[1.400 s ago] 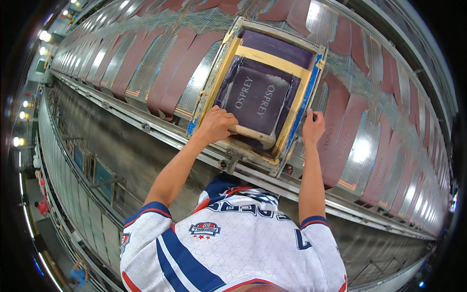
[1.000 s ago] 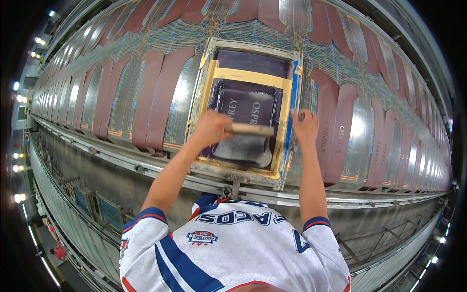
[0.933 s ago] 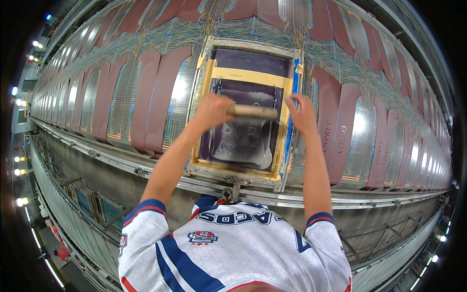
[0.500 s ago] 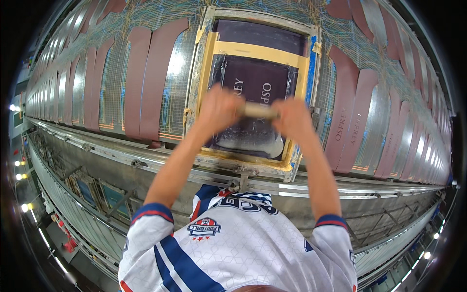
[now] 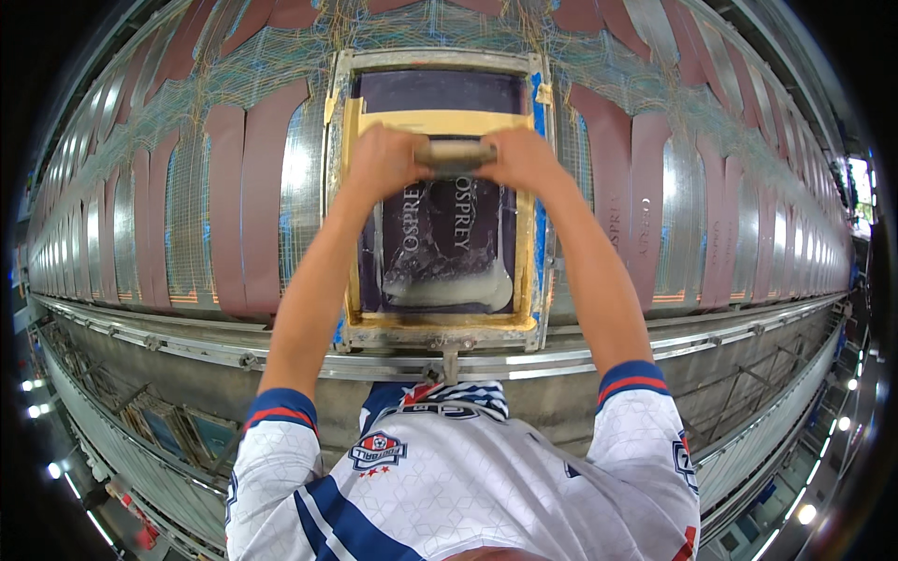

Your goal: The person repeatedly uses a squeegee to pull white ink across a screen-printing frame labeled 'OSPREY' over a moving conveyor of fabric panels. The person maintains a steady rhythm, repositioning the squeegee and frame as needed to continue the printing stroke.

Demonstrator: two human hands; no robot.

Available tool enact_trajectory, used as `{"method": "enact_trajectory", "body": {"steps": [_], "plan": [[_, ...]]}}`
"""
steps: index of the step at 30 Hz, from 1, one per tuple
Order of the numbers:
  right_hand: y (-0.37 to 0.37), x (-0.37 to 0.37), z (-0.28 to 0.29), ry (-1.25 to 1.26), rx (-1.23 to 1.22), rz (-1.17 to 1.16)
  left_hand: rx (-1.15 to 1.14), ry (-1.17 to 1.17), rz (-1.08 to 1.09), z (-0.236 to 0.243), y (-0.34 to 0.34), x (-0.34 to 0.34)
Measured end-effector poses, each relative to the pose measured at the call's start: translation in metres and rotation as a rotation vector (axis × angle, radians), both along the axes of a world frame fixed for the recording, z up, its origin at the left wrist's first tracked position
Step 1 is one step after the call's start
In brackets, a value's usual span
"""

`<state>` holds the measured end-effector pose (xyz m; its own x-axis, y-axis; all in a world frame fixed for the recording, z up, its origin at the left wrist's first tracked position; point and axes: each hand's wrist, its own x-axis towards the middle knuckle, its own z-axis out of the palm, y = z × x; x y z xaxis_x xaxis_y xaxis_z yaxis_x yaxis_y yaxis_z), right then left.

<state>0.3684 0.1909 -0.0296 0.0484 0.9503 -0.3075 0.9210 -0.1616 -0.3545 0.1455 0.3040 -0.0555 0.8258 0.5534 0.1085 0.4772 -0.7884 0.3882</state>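
Both hands clamped on one wooden squeegee handle (image 5: 456, 155): left hand (image 5: 383, 164) wrapped round its left end, right hand (image 5: 524, 159) closed on its right end, fingers fully curled. Squeegee set across upper part of dark mesh printing screen in yellow-taped wooden frame (image 5: 348, 234). Pale smear of white ink (image 5: 449, 288) lying low on mesh. Frame resting on long table of maroon fabric strips (image 5: 243, 206), metal rail (image 5: 281, 351) just beneath.
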Motion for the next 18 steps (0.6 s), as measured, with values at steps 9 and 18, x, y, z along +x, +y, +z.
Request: {"method": "enact_trajectory", "body": {"steps": [9,18], "plan": [[-0.119,-0.068,0.001,0.015,0.046,0.173,-0.124,0.122,-0.073,0.020,-0.116,-0.077],[0.043,0.028,-0.019,0.026,0.032,-0.014,-0.003,0.119,-0.028,0.004,0.052,0.025]]}}
